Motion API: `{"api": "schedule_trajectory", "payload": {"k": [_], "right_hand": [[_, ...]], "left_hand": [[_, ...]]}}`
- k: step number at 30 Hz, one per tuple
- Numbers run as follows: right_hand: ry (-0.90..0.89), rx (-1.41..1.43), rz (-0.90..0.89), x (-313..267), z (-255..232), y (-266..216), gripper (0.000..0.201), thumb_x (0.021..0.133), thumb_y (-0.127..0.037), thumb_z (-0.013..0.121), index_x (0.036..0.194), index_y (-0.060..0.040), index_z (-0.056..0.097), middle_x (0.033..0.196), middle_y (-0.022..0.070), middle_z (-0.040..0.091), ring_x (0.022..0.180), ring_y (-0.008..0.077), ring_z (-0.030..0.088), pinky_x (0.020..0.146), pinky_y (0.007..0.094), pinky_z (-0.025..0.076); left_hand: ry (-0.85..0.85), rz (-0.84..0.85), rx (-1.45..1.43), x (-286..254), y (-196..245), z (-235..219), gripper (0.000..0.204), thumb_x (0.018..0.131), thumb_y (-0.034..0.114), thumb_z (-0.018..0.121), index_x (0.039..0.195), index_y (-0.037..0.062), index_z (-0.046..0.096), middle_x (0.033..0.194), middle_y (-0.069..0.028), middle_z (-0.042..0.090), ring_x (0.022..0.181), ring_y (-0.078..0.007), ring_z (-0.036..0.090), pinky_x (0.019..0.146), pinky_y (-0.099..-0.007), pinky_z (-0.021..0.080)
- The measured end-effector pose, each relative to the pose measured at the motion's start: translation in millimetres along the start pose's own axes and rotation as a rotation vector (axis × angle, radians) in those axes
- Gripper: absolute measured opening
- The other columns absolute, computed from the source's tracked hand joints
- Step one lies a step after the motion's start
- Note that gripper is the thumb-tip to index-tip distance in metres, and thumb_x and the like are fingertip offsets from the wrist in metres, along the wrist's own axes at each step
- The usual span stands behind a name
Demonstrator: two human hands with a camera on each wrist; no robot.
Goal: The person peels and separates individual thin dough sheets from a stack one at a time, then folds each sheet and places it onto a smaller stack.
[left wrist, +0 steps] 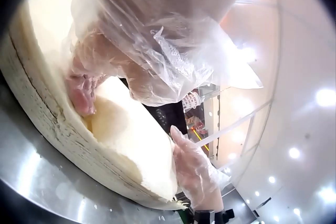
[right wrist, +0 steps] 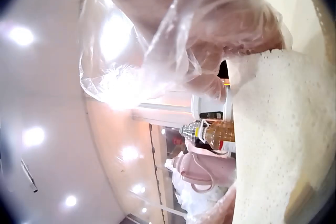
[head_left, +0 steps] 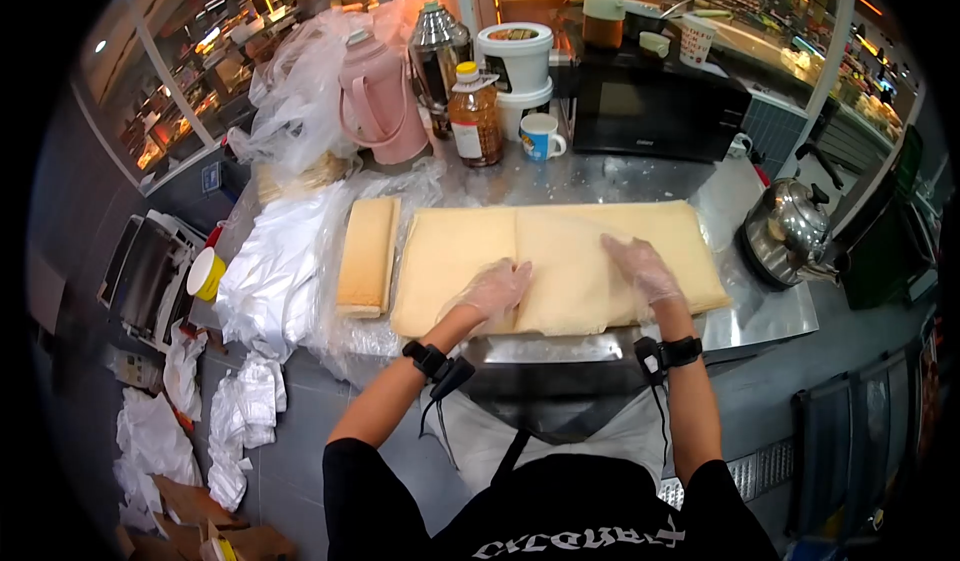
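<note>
A wide, pale yellow layered sponge cake (head_left: 450, 231) lies on the metal table, with a seam running front to back near its middle. Both hands wear clear plastic gloves. My left hand (head_left: 497, 288) is at that seam, its curled fingers gripping the edge of the right-hand top cake sheet (left wrist: 131, 134). On the right half, my right hand (head_left: 642, 269) holds the same thin sheet, which bulges up between the hands in the left wrist view. Its fingers bend over the sheet's edge in the right wrist view; the fingertips are partly hidden. A narrow browned cake strip (head_left: 366, 256) lies to the left.
Crumpled white plastic film (head_left: 275, 261) covers the table's left end. Behind the cake stand a pink thermos (head_left: 380, 101), an oil bottle (head_left: 475, 121), white tubs (head_left: 515, 56), a mug (head_left: 540, 138) and a microwave (head_left: 645, 111). A steel kettle (head_left: 788, 231) is at the right.
</note>
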State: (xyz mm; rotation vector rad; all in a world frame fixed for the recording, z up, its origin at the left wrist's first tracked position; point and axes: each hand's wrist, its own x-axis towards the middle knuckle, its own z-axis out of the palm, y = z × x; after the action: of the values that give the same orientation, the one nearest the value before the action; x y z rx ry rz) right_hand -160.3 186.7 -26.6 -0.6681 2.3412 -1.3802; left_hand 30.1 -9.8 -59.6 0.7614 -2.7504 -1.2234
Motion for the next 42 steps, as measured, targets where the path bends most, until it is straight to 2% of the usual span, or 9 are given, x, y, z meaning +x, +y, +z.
{"api": "schedule_trajectory", "payload": {"k": [3,5,8,9,16,26,29,34,42], "right_hand": [[-0.039,0.044,0.029,16.0,3.9,-11.6,0.043,0.095,-0.036,0.063,0.101,0.0065,0.063,0.083,0.0097,0.065,0.076,0.0183,0.059,0.082,0.0358,0.048],[-0.062,0.219,-0.161,35.2,14.6,-11.2,0.032,0.098,-0.029,0.060,0.091,0.0030,0.063,0.073,0.0048,0.061,0.067,0.0162,0.055,0.076,0.0351,0.049],[-0.105,0.114,-0.411,49.6,6.3,-31.1,0.028,0.099,-0.024,0.056,0.089,0.0017,0.064,0.072,0.0024,0.059,0.068,0.0136,0.053,0.072,0.0333,0.049],[-0.127,0.180,-0.470,52.6,6.0,-33.7,0.027,0.100,-0.022,0.055,0.090,0.0016,0.064,0.072,0.0018,0.058,0.069,0.0129,0.052,0.073,0.0331,0.048],[0.149,-0.390,-0.128,43.5,-161.8,-26.3,0.053,0.102,-0.049,0.046,0.101,-0.0007,0.067,0.085,0.0070,0.066,0.083,0.0183,0.060,0.079,0.0383,0.048],[0.211,0.277,-0.243,12.3,-357.9,-17.4,0.030,0.102,-0.037,0.057,0.094,-0.0092,0.063,0.082,-0.0044,0.060,0.071,0.0041,0.055,0.064,0.0213,0.047],[0.245,0.143,-0.275,8.8,-424.7,-8.1,0.038,0.100,-0.040,0.059,0.117,-0.0059,0.062,0.109,0.0016,0.063,0.094,0.0091,0.058,0.083,0.0248,0.048],[0.448,-0.044,-0.225,-7.0,-480.4,-38.5,0.054,0.099,-0.042,0.060,0.138,-0.0048,0.054,0.134,0.0066,0.054,0.119,0.0138,0.052,0.102,0.0282,0.041],[0.862,-0.514,-0.520,-80.5,-504.8,-87.2,0.036,0.092,-0.029,0.054,0.119,-0.0072,0.063,0.113,0.0092,0.064,0.105,0.0210,0.062,0.088,0.0349,0.049]], "left_hand": [[0.015,0.370,0.498,24.2,-44.5,7.8,0.048,0.104,0.038,0.042,0.120,-0.0049,0.055,0.104,-0.0180,0.064,0.096,-0.0266,0.064,0.088,-0.0354,0.052],[-0.110,0.325,0.905,21.4,-30.8,-10.7,0.049,0.105,0.036,0.037,0.133,-0.0030,0.051,0.126,-0.0227,0.060,0.118,-0.0332,0.059,0.103,-0.0409,0.046],[0.170,0.252,0.777,-15.1,-48.3,-6.5,0.057,0.104,0.039,0.034,0.149,0.0033,0.037,0.156,-0.0195,0.034,0.145,-0.0377,0.031,0.117,-0.0499,0.027],[0.034,0.104,0.724,-15.7,-41.4,-13.4,0.063,0.104,0.043,0.030,0.155,0.0071,0.027,0.164,-0.0132,0.018,0.151,-0.0355,0.015,0.121,-0.0537,0.014],[0.066,0.055,0.723,-27.1,-54.3,-23.2,0.064,0.103,0.046,0.030,0.155,0.0077,0.028,0.164,-0.0143,0.019,0.151,-0.0346,0.016,0.121,-0.0522,0.014],[0.057,-0.006,0.698,-29.3,-62.9,-37.2,0.067,0.102,0.049,0.032,0.156,0.0099,0.027,0.164,-0.0145,0.018,0.151,-0.0344,0.015,0.122,-0.0502,0.013],[0.054,-0.009,0.692,-29.7,-65.0,-38.3,0.067,0.102,0.050,0.032,0.156,0.0109,0.026,0.165,-0.0134,0.017,0.152,-0.0338,0.014,0.122,-0.0504,0.011],[0.070,0.002,0.706,-28.3,-68.6,-38.8,0.066,0.102,0.049,0.032,0.156,0.0107,0.028,0.164,-0.0135,0.017,0.152,-0.0339,0.014,0.122,-0.0509,0.012],[0.078,-0.006,0.727,-27.9,-65.6,-39.1,0.065,0.102,0.046,0.036,0.155,0.0102,0.029,0.164,-0.0132,0.020,0.151,-0.0330,0.017,0.121,-0.0510,0.014]]}}
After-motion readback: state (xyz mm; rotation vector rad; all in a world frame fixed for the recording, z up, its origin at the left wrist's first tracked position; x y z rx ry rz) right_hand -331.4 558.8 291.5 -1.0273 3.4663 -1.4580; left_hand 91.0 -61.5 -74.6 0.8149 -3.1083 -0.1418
